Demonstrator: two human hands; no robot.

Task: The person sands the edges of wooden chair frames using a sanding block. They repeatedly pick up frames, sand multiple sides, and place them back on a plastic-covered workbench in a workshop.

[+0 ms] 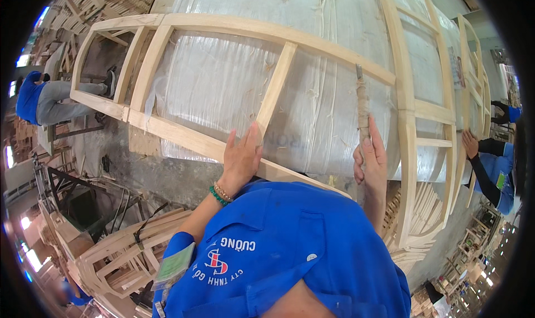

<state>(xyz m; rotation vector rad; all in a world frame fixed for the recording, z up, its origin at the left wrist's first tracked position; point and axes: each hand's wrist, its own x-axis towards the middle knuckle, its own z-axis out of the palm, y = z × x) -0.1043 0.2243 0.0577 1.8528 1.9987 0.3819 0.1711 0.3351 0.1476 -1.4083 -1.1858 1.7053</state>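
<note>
A pale wooden frame with curved rails and cross bars lies on a plastic-covered work table in front of me. My left hand rests on its near rail, where a cross bar meets it; the fingers are stretched out and hold nothing. In my right hand is a slim tool with a wrapped handle, its narrow metal tip pointing away from me. The fingers are closed around the handle's lower part. This tool is held over the table, inside the right part of the frame.
Another wooden frame stands to the right, with a co-worker's hand by a further frame beyond it. At the far left a person in blue is near the frame's end. Stacked wooden parts lie at lower left.
</note>
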